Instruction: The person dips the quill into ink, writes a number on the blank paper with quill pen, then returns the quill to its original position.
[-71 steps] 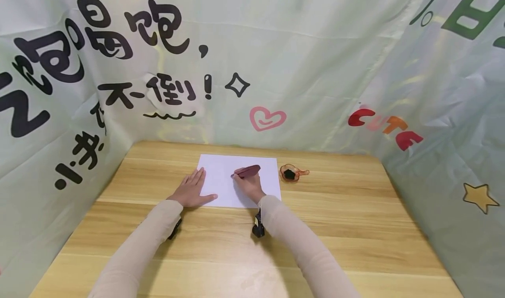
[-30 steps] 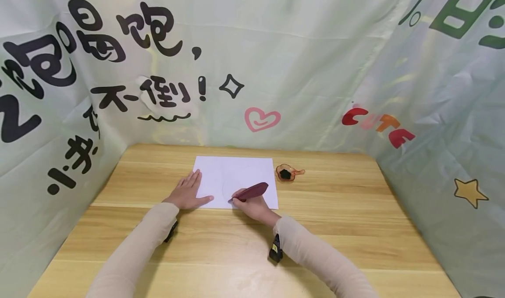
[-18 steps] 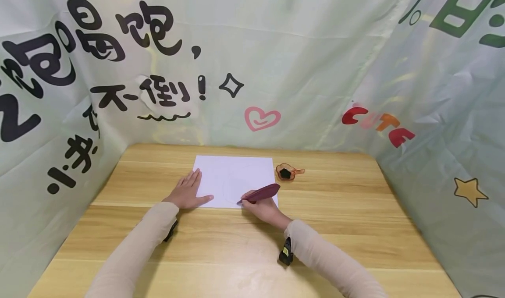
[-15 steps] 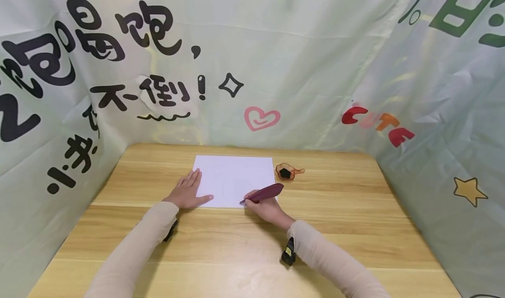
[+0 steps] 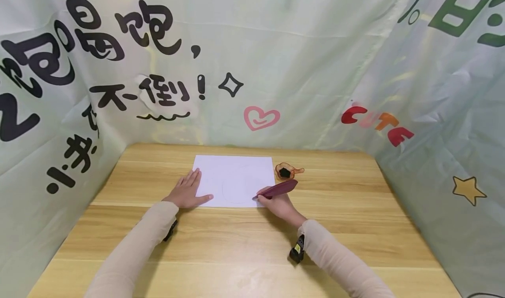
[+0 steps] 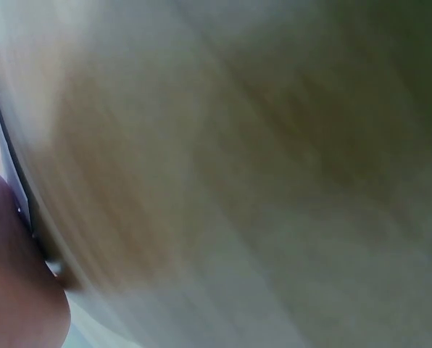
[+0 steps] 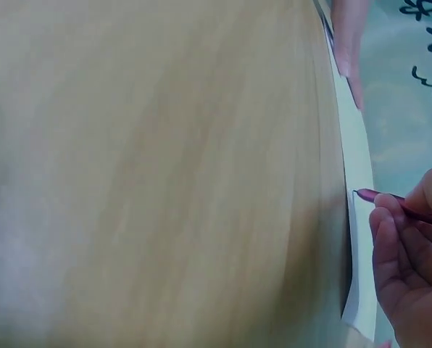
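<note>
Right hand (image 5: 279,205) slid rightward, pinching feather pen (image 5: 282,188) near right edge of paper (image 5: 238,177); left hand (image 5: 187,193) lies flat.

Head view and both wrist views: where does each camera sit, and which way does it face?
Head: worn on the head, facing forward and down at the paper; left hand, right hand and sleeves show.
Left wrist: on that wrist, facing the blurred table; part of the left hand shows.
Right wrist: on that wrist, facing the table; parts of both hands show.
Shared, head and right wrist: paper, pen, both hands.
</note>
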Available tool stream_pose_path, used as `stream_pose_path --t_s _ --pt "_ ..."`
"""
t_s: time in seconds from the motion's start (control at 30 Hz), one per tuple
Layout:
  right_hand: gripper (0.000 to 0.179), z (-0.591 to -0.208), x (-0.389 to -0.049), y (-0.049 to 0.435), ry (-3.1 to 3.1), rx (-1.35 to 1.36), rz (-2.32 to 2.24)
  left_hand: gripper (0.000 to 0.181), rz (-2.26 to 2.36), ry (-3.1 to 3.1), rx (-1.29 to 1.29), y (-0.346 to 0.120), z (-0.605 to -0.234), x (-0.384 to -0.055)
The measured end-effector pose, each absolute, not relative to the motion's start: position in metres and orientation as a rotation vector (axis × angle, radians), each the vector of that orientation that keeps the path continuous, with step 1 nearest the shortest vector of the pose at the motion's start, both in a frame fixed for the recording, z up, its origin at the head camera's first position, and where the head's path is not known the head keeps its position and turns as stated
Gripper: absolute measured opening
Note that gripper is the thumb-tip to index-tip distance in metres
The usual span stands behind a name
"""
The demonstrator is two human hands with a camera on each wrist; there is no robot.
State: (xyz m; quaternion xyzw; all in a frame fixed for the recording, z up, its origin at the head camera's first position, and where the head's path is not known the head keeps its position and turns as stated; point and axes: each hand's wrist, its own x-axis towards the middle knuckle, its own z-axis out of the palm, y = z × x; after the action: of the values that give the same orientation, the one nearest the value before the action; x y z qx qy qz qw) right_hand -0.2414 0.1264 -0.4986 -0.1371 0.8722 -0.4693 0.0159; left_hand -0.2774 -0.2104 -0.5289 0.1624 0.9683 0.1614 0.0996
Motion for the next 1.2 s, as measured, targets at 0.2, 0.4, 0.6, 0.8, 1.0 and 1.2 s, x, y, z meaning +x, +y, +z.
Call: stream_pose_path --t_s 0.2,0.4,0.6,0.8,1.0,1.2 --pt "0.01 -0.5 -0.249 0.132 2.743 -0.341 -1.477 0.114 0.48 2.864 0.483 -0.21 -0.53 -0.278" --pt "0.012 -0.5 -0.26 0.132 2.746 -0.214 -1.53 0.114 0.464 2.867 0.484 -0.21 -0.532 -0.278" --pt "0.013 -0.502 -0.271 0.13 2.761 -0.138 -1.537 0.113 0.457 2.862 0.477 -0.209 -0.53 -0.277" --pt "0.012 -0.5 -0.279 0.126 2.779 -0.148 -1.549 0.112 0.475 2.858 0.479 -0.208 -0.528 -0.276" --pt "0.014 -0.501 -0.287 0.12 2.756 -0.177 -1.601 0.112 0.473 2.86 0.485 -0.209 -0.529 -0.279" --pt "0.015 -0.502 -0.291 0.105 2.766 -0.157 -1.61 0.111 0.488 2.865 0.483 -0.21 -0.526 -0.277"
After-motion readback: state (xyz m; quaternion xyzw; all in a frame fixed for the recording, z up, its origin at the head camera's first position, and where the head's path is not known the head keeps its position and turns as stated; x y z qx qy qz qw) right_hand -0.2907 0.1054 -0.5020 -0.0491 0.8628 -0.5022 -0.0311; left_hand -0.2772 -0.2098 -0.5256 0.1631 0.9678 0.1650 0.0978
